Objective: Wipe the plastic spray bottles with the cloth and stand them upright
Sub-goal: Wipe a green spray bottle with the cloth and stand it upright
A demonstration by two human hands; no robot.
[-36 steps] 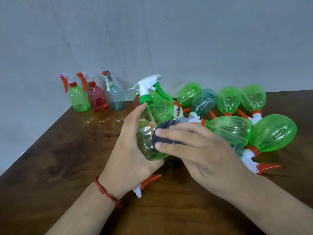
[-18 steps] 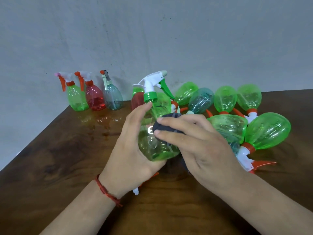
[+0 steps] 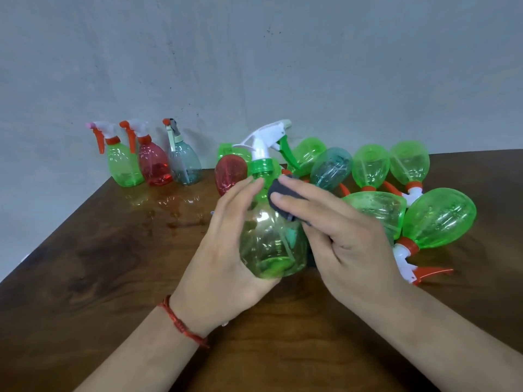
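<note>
Right hand (image 3: 351,250), fingers flat, is pressing the dark cloth (image 3: 283,202) higher up the green spray bottle (image 3: 268,244), with the left hand (image 3: 223,258) gripping it; the wipe is probably finishing.

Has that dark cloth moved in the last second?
Yes. Against the three upright bottles by the wall, the cloth has climbed the held bottle toward its green collar.

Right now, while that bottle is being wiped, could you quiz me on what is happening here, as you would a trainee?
1. True or false: the left hand holds nothing.
2. How many bottles form the upright row by the wall?
3. The right hand presses the grey cloth on: A the held green bottle, B the table, C the wall?
Key: 1 false; 2 three; 3 A.
</note>
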